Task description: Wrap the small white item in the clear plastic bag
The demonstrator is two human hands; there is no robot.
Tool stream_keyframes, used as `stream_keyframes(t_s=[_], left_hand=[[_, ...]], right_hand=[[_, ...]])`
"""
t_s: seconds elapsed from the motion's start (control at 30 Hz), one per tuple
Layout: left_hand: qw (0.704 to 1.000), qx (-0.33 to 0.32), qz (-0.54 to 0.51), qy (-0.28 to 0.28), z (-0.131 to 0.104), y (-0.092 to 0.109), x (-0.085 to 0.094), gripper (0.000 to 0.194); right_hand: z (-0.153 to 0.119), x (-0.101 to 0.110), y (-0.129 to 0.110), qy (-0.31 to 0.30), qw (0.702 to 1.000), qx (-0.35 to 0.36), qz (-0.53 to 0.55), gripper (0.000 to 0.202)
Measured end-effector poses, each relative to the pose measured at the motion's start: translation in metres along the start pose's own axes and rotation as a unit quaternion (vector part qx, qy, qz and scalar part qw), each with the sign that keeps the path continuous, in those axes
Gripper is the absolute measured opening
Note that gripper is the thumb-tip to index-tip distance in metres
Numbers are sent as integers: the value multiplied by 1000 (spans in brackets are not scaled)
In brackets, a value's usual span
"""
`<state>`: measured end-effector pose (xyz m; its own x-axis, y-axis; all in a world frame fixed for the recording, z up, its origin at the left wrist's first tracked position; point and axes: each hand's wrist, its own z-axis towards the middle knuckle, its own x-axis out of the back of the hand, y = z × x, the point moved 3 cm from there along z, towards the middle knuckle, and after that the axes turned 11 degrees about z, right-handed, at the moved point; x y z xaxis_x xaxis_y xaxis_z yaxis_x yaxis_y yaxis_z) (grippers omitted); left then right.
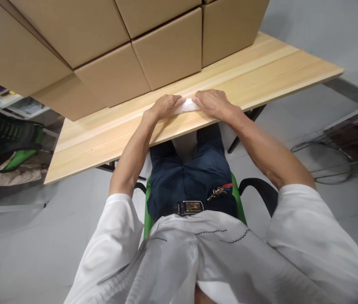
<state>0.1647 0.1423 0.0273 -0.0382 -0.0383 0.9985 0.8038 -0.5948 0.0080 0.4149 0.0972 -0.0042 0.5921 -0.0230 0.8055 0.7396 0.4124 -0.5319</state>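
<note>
- Resting on the near edge of the wooden tabletop [261, 71], a small white folded piece [187, 106] lies between two hands.
- The left hand [165, 107] lies on its left end, fingers bent down over it in a closed grip.
- The right hand [214, 104] presses on its right end the same way.
- Big brown cardboard boxes [109, 50] stand just behind the hands.
- The person sits on a green chair [147, 215].
</note>
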Motion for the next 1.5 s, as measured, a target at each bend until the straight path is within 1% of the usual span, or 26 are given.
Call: stream_keyframes(t_s=[0.07,0.2,0.27,0.37,0.47,0.57,0.7,0.8,0.9,0.97,1.1,1.23,1.43,1.5], left_hand=[[1000,-1,3,4,4,-3,-3,57],[999,14,10,44,7,-3,-11,57],[998,36,20,53,5,-2,-17,61],[996,55,24,59,-2,1,-23,67],[995,48,11,84,-11,6,-20,72],[995,36,9,92,-22,16,-11,78],[996,-12,15,84,-35,29,-1,81],[996,-31,17,81,-36,32,-6,79],[997,-14,25,73,-29,31,-17,73],[998,9,40,57,-24,31,-24,69],[997,44,48,41,-20,32,-32,71],[998,45,16,42,-17,26,-40,73],[996,25,-52,61,-17,12,-52,69],[996,30,-60,65,-18,11,-53,67]], right_hand=[[6,-3,7,14,1000,0,-2,82],[14,-10,16,57,998,22,0,87],[15,-14,18,71,997,12,-8,88],[14,-19,19,71,997,-16,-32,85],[11,-19,19,73,997,-4,-24,82],[8,-16,17,76,997,14,-4,83],[4,-13,12,67,998,14,6,82],[3,-10,9,64,998,3,-3,80],[0,-7,4,45,998,-9,-40,80],[-3,-6,-1,20,997,-20,-77,83],[-8,-3,-12,-16,992,-36,-121,83],[-12,-3,-16,-33,990,-34,-134,82],[-23,-1,-21,-61,990,-2,-128,84],[-26,0,-24,-70,988,-7,-138,83]])
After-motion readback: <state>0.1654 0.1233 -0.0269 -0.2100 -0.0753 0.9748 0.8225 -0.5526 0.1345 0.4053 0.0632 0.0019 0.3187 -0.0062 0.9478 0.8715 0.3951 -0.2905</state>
